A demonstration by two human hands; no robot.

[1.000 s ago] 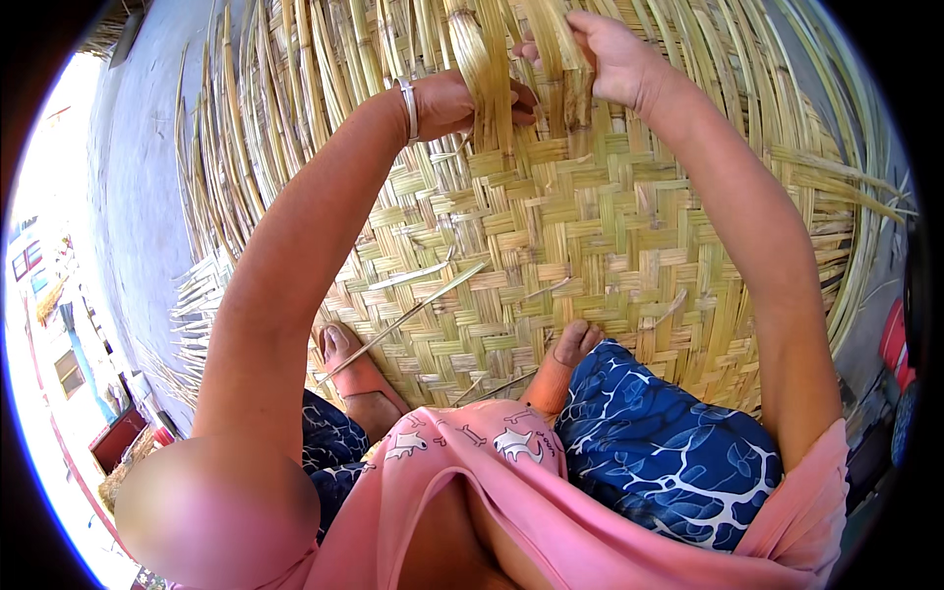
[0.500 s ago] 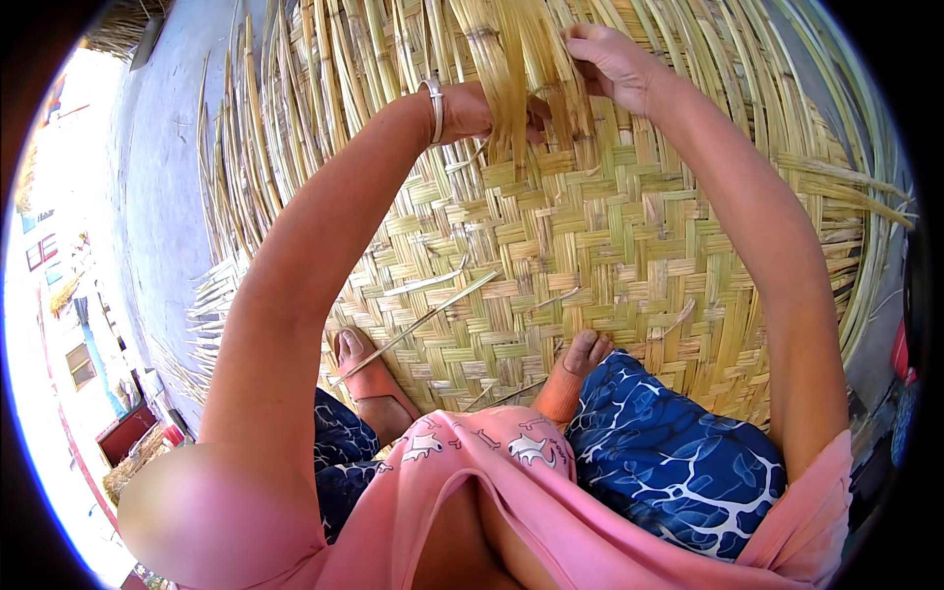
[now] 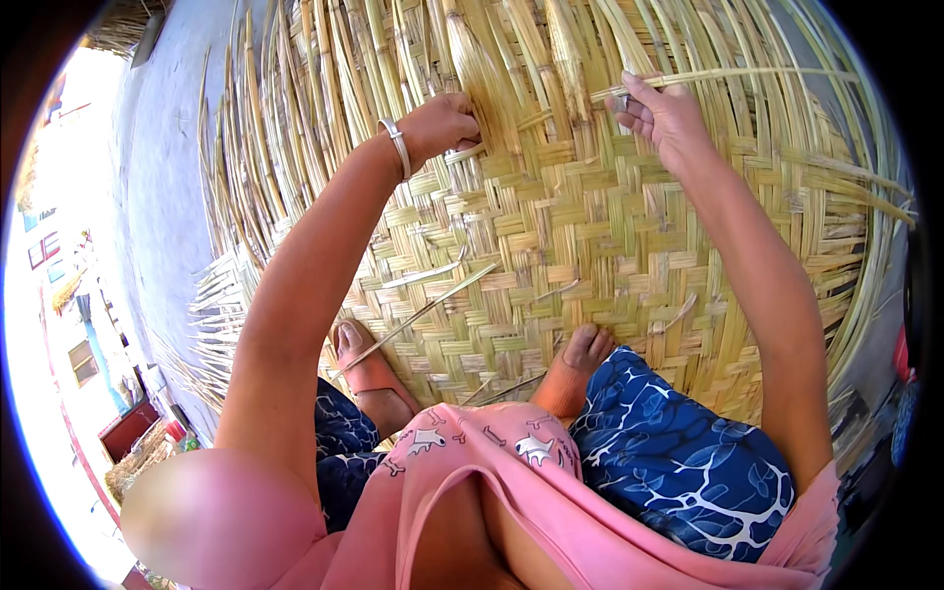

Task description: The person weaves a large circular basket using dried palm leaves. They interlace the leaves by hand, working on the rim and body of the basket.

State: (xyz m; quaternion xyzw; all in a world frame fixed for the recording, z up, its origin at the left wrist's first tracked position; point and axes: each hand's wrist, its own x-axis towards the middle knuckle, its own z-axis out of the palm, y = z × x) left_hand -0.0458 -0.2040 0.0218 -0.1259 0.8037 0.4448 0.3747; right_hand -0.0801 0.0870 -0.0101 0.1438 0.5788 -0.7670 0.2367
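Note:
A mat of flat yellow-green reed strips (image 3: pixel 590 236) lies under my feet, woven in a herringbone pattern. Along its far side, loose unwoven reeds (image 3: pixel 324 69) stretch away from me. My right hand (image 3: pixel 667 116) pinches a long thin reed strip (image 3: pixel 747 75), which lies crosswise over the loose reeds and reaches out to the right. My left hand (image 3: pixel 442 130), with a white bangle on the wrist, is closed at the woven edge beside a fanned, split reed (image 3: pixel 482 74). Its curled fingers hide what they hold.
My feet in orange-brown footwear (image 3: pixel 374 379) stand on the near part of the mat. Loose strip offcuts (image 3: pixel 423 320) lie on the weave. Grey ground (image 3: pixel 162 187) runs along the left, with long reeds (image 3: pixel 880 147) curving past the mat's right edge.
My hands have moved apart, the left toward the left and the right a little rightward and nearer. The raised reed bundle now lies down, and a crosswise strip shows in my right hand.

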